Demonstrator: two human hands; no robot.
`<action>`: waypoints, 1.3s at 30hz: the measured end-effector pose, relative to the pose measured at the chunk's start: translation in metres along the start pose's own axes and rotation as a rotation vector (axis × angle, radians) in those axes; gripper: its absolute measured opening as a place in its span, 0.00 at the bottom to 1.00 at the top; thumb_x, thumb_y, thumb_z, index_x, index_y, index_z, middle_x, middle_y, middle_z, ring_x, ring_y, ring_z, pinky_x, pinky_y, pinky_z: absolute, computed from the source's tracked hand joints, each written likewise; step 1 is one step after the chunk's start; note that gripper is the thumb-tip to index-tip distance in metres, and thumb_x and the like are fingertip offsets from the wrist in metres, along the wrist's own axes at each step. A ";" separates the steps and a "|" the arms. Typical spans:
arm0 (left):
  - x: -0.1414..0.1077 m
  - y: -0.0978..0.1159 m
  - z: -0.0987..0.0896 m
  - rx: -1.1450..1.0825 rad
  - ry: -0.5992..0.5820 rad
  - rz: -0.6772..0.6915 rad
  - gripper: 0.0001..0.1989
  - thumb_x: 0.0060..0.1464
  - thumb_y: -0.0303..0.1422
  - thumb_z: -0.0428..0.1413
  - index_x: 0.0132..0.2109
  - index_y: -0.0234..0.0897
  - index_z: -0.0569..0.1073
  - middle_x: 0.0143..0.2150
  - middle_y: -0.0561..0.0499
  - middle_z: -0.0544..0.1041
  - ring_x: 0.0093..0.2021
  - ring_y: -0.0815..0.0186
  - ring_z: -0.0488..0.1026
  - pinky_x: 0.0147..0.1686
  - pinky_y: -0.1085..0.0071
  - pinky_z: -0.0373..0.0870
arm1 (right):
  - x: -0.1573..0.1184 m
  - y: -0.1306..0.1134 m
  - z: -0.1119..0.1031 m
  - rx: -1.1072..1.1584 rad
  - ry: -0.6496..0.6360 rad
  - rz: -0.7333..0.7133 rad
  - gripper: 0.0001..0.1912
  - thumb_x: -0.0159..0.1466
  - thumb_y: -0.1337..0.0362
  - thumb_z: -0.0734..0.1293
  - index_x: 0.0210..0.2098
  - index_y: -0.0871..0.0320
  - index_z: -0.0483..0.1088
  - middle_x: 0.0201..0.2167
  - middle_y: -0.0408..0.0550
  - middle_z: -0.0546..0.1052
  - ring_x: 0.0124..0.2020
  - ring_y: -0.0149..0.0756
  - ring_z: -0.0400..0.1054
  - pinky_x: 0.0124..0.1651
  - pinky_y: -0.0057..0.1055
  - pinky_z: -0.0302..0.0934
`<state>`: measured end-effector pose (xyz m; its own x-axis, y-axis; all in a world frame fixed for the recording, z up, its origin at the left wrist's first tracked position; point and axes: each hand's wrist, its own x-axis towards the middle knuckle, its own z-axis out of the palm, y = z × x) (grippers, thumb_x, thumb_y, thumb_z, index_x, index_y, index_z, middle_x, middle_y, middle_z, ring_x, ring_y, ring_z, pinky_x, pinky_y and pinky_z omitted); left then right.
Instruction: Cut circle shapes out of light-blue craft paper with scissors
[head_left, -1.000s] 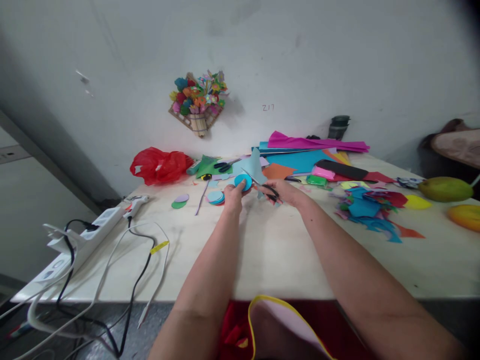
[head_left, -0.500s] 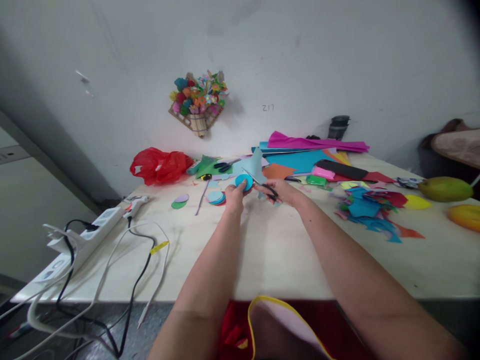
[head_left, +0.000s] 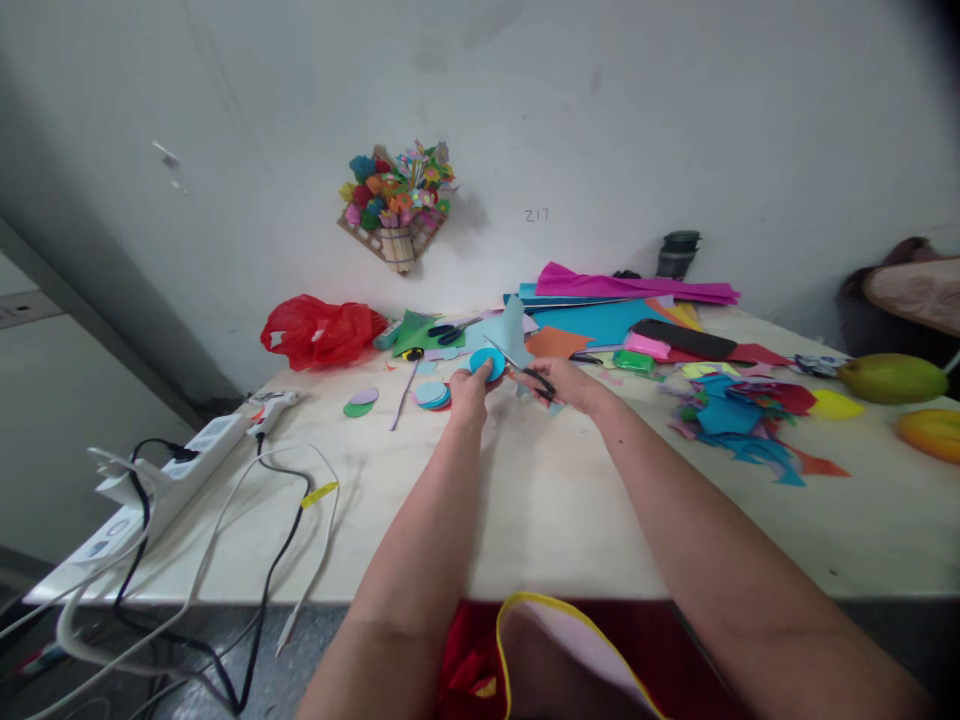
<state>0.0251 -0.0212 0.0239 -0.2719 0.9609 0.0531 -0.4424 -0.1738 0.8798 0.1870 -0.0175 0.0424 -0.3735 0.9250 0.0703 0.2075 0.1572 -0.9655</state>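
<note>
My left hand (head_left: 472, 393) pinches a blue paper disc (head_left: 488, 364) above the table. My right hand (head_left: 566, 383) grips the black handles of a pair of scissors (head_left: 537, 380), whose blades reach up and left past the disc's right edge. Whether the blades touch the disc I cannot tell. Left of my left hand lies a pile of light blue discs (head_left: 433, 394), with some red showing beneath. A lilac and a green disc (head_left: 361, 409) overlap farther left. Behind my hands stands a folded pale blue sheet (head_left: 512, 325).
A red plastic bag (head_left: 322, 332), a second pair of scissors (head_left: 450, 331) and a glue gun (head_left: 271, 410) lie leftward, near a power strip (head_left: 214, 440) with trailing cables. Coloured sheets (head_left: 611, 325), a scrap heap (head_left: 731, 410) and a mango (head_left: 892, 378) are rightward.
</note>
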 end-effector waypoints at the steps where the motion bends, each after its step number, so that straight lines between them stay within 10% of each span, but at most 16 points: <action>1: 0.000 0.000 0.000 0.002 -0.001 0.001 0.14 0.39 0.34 0.71 0.28 0.31 0.76 0.28 0.43 0.79 0.42 0.48 0.82 0.49 0.54 0.78 | -0.001 -0.001 0.000 0.005 0.002 0.005 0.17 0.60 0.57 0.76 0.25 0.60 0.68 0.15 0.38 0.67 0.13 0.24 0.59 0.14 0.24 0.46; 39: 0.010 -0.003 -0.013 0.050 -0.127 0.019 0.23 0.31 0.42 0.75 0.29 0.30 0.77 0.28 0.43 0.80 0.38 0.49 0.83 0.49 0.52 0.78 | -0.003 -0.007 0.002 0.019 0.010 0.044 0.15 0.60 0.62 0.76 0.25 0.60 0.68 0.14 0.38 0.67 0.11 0.24 0.57 0.13 0.23 0.46</action>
<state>0.0129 -0.0139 0.0158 -0.1675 0.9777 0.1265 -0.3939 -0.1840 0.9006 0.1846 -0.0225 0.0480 -0.3557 0.9341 0.0298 0.2066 0.1097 -0.9722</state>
